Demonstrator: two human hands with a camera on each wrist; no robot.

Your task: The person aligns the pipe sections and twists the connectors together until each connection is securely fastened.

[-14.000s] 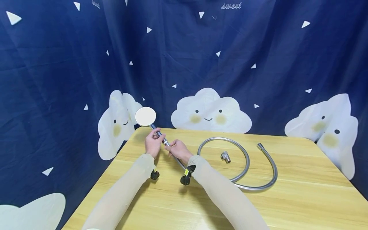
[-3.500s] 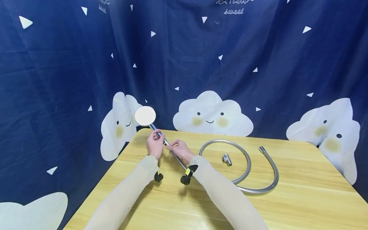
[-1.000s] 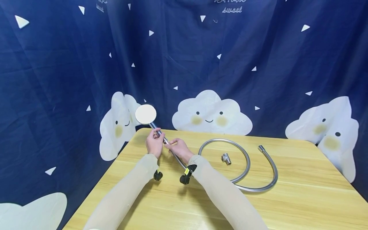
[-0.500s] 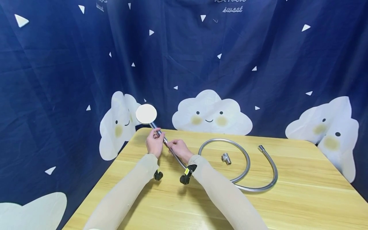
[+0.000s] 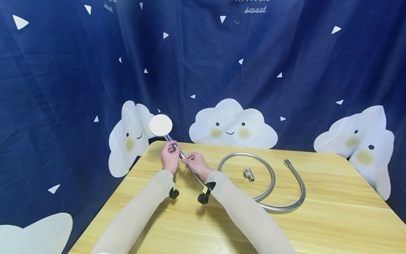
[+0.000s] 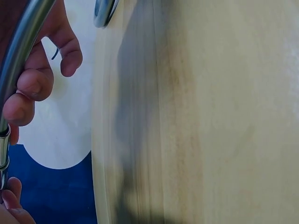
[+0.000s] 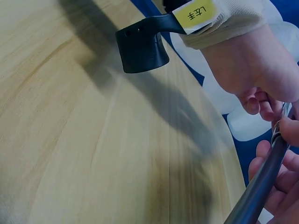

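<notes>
A hand shower (image 5: pixel 160 125) with a round white face and a chrome handle is held up over the far left part of the table. My left hand (image 5: pixel 170 157) grips its handle between thumb and fingers. Close below, my right hand (image 5: pixel 197 164) pinches the end of a grey metal shower hose (image 5: pixel 272 183) right at the handle's lower end. In the right wrist view the hose (image 7: pixel 261 186) runs through the right fingers up to a metal collar (image 7: pixel 276 133). The left wrist view shows the collar (image 6: pixel 4 147) between both hands; the right fingers partly cover the joint in the head view.
The hose loops across the wooden table (image 5: pixel 342 197), its free end fitting (image 5: pixel 287 162) at the right. Inside the loop lies a small chrome angled valve or connector (image 5: pixel 248 174). A blue curtain (image 5: pixel 203 63) with clouds stands behind and at both sides.
Right fingertips shift along the hose and regrip at the joint. A pale band seen at the joint 14 seconds ago no longer shows. The shower face sits slightly higher; loop and connector stay put.
</notes>
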